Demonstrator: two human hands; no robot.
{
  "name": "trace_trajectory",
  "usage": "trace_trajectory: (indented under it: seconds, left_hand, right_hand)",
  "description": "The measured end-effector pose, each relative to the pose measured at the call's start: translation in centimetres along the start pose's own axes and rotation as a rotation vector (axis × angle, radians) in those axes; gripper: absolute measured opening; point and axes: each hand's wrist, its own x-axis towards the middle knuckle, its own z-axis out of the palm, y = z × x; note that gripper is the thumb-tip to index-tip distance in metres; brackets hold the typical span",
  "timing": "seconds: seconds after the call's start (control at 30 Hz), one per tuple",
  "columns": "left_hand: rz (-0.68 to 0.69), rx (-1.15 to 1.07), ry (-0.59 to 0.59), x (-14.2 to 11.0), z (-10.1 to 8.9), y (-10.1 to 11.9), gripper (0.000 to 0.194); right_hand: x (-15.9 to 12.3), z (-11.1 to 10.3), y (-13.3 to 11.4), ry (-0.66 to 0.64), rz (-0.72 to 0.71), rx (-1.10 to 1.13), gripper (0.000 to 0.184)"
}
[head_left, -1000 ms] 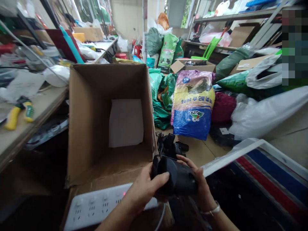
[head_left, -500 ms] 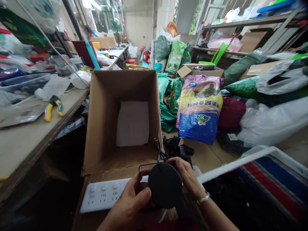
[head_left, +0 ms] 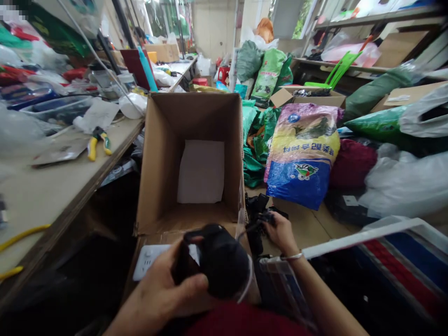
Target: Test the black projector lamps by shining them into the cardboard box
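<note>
My left hand (head_left: 164, 284) is closed around a black round device (head_left: 226, 261), blurred by motion, with its thumb against the side. Off to the right, my right hand (head_left: 283, 235) pinches a black cable (head_left: 257, 223) that seems to run toward the device. Beneath the left hand lies a white power strip (head_left: 149, 259), partly covered. Several black plug-like pieces (head_left: 258, 201) rest just beyond my right hand. Beyond the device an open cardboard box (head_left: 157, 186) faces me, with a pale sheet (head_left: 202, 170) inside.
On the left, a workbench (head_left: 70, 186) carries yellow-and-green pliers (head_left: 98, 142) and plastic bags. A printed feed bag (head_left: 299, 163) stands right of the box. A white frame (head_left: 357, 240) with striped fabric is at lower right. Sacks crowd the right side.
My right hand has left the round device and moved right, now pinching the black cable. The device has turned in my left hand. The whole view has shifted slightly.
</note>
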Motion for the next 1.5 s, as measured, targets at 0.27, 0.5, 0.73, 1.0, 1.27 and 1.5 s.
trace_trajectory:
  seconds: [0.27,0.5,0.73,1.0,1.27,1.5]
  left_hand:
    - [0.136,-0.361,0.353,1.3,-2.9,-3.8,0.051]
    - [0.128,-0.454,0.381,1.1,-2.0,-4.0,0.057]
    - [0.142,-0.510,0.379,0.9,-2.6,-4.9,0.057]
    - [0.158,-0.551,0.341,1.8,-2.5,-5.6,0.052]
    - [0.237,-0.499,0.306,2.5,-2.8,-6.6,0.060]
    - [0.288,-0.442,0.273,3.3,-1.9,-6.4,0.061]
  right_hand:
    - [-4.8,1.3,-7.8,-0.368,0.116,0.501,0.028]
    - [-5.3,4.6,-7.1,-0.460,-0.110,0.318,0.017]
    - [-5.3,4.2,-7.2,-0.520,-0.244,0.238,0.013]
    - [-6.8,4.6,-7.2,-0.521,-0.332,0.223,0.015]
    - [-9.0,6.0,-5.5,-0.439,-0.390,0.197,0.020]
    - [-9.2,6.4,-4.8,-0.439,-0.331,0.235,0.016]
